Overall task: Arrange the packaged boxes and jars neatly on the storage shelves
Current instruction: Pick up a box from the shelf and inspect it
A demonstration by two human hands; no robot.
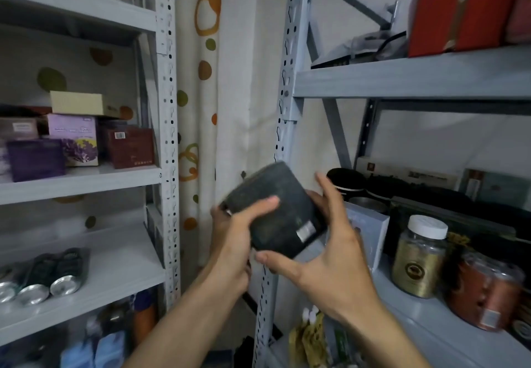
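Note:
A dark, blackish box (275, 209) with a small silver label is held tilted in the air between the two grey shelf units. My left hand (235, 241) grips its lower left edge, thumb laid across the front face. My right hand (324, 255) cups the box's right side, with the thumb under the bottom edge and the fingers behind it. On the right shelf (408, 324) stand a clear jar with a white lid (419, 255), a copper-coloured jar (485, 293), black round tins (346, 180) and a pale blue box (366, 229).
The left shelf unit (86, 178) carries purple, maroon and cream boxes (77, 137); the shelf below it holds silver-bottomed cans in wrap (43, 278). Red boxes (459, 8) stand on the upper right shelf. A dotted curtain (207, 80) hangs between the perforated uprights.

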